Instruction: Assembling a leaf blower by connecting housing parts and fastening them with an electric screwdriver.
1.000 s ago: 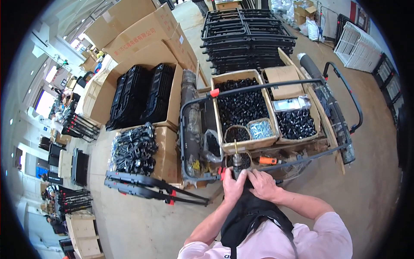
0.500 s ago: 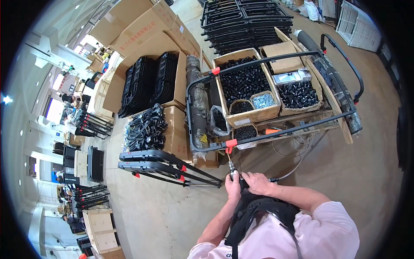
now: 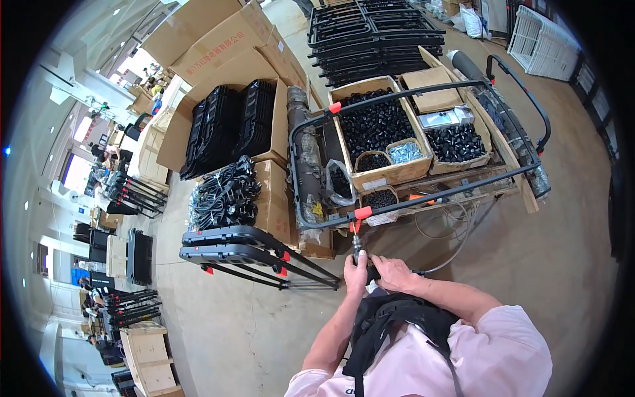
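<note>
Holding a small power tool (image 3: 362,259) close to the chest, the person wraps the left hand (image 3: 354,272) around its body, and the right hand (image 3: 391,272) is closed over its back end, so both hands are full. The tip of the tool points up at the orange clip (image 3: 362,212) on the near corner of a black metal frame (image 3: 423,198), which rests across a wooden cart (image 3: 522,178). The tip looks just under the clip, but I cannot tell if it touches. A thin hose (image 3: 456,255) runs from the tool off to the right and loops low under the cart. That hose could catch on the cart and tug the tool off its mark. If the tip slips, it could scrape the clip or jump toward the fingers near it. The frame only rests on the cart, so a hard push could make it slide. Boxes of little black parts (image 3: 377,126) sit right under the frame and could spill if it drops. Folded black frames (image 3: 258,255) lie on the floor by the person's feet, easy to trip on.
</note>
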Action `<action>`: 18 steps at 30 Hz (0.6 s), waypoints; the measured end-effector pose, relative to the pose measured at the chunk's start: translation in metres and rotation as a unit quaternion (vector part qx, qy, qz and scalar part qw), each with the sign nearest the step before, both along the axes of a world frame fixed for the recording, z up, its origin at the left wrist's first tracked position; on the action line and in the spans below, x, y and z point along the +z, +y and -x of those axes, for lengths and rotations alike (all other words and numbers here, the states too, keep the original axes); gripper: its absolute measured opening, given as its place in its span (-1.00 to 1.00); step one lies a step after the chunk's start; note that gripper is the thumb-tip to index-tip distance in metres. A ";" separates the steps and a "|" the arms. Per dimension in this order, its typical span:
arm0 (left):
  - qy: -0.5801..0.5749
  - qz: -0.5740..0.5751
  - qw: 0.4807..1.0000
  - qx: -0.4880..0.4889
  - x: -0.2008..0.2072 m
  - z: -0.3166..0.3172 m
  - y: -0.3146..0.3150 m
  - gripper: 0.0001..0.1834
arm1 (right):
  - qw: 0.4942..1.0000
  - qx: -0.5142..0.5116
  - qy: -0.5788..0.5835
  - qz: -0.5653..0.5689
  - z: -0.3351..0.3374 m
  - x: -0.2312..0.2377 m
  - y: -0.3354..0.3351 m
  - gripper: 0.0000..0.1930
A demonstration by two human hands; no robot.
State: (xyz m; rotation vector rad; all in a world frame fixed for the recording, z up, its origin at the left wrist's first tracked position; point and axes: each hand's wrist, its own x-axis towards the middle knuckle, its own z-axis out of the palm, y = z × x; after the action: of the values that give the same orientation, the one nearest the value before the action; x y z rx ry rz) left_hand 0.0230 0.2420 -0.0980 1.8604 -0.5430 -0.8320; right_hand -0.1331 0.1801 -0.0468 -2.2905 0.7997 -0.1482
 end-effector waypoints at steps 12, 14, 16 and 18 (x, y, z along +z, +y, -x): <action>0.001 -0.055 0.998 -0.021 0.013 -0.006 -0.012 -0.47 | 1.000 -0.003 -0.004 -0.015 -0.005 -0.006 -0.008 -0.25; -0.001 -0.067 0.997 -0.030 0.017 -0.006 -0.014 -0.47 | 1.000 -0.005 0.003 -0.026 -0.005 -0.007 -0.012 -0.17; 0.008 -0.073 0.997 -0.038 0.023 -0.005 -0.017 -0.46 | 1.000 -0.004 0.006 -0.026 -0.006 -0.008 -0.015 -0.15; -0.002 -0.078 0.996 -0.034 0.020 -0.008 -0.019 -0.46 | 1.000 0.003 0.007 -0.026 -0.008 -0.006 -0.017 -0.13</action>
State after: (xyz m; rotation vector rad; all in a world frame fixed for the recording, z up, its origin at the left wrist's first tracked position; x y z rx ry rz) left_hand 0.0305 0.2235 -0.0775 1.9944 -0.5597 -0.9393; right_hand -0.1248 0.1632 -0.0528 -2.2480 0.7954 -0.1074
